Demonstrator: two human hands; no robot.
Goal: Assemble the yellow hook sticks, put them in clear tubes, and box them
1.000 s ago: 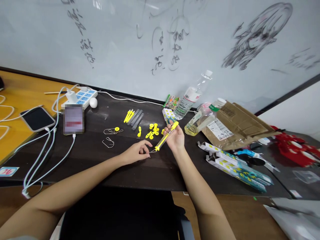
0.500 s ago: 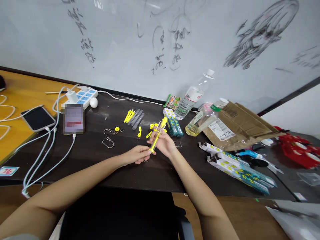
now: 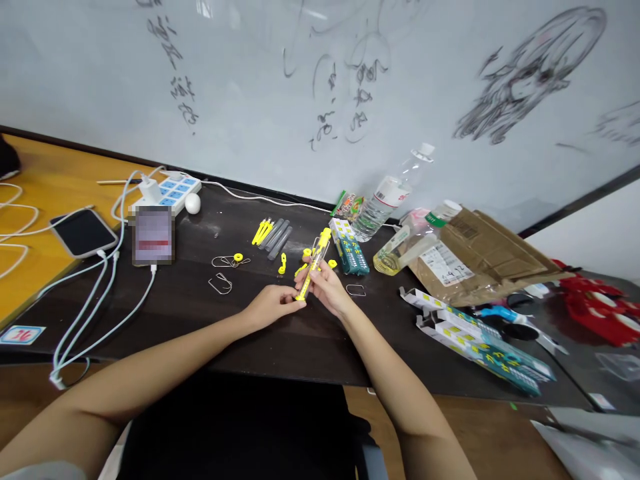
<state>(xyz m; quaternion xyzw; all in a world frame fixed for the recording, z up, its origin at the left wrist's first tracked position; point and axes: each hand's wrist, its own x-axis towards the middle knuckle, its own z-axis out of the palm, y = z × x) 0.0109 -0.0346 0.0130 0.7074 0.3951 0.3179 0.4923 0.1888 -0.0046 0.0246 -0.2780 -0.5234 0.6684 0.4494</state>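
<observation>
Both hands are on a slim yellow and clear tube [image 3: 313, 265] with a metal wire at its upper end, tilted up to the right. My right hand [image 3: 325, 285] wraps its fingers round the tube's middle. At the lower yellow end, my left hand [image 3: 275, 305] pinches with thumb and fingers. Small yellow parts [image 3: 283, 264] lie just beyond the hands, some partly hidden by them. Further back are yellow sticks [image 3: 263, 231] and clear grey tubes [image 3: 279, 239]. Bent metal wires [image 3: 221, 285] and a yellow ring [image 3: 239, 257] lie to the left.
A patterned box [image 3: 349, 247], two bottles [image 3: 383, 207] and a cardboard package [image 3: 480, 247] stand or lie at the back right. Opened boxes [image 3: 480, 340] rest at the right. Left are a phone [image 3: 84, 233], white cables and a power strip [image 3: 175, 193].
The tube has turned slightly more upright, and its lower end has shifted a little left and up. My left hand's fingers have closed in at that end. The camera view has shifted slightly.
</observation>
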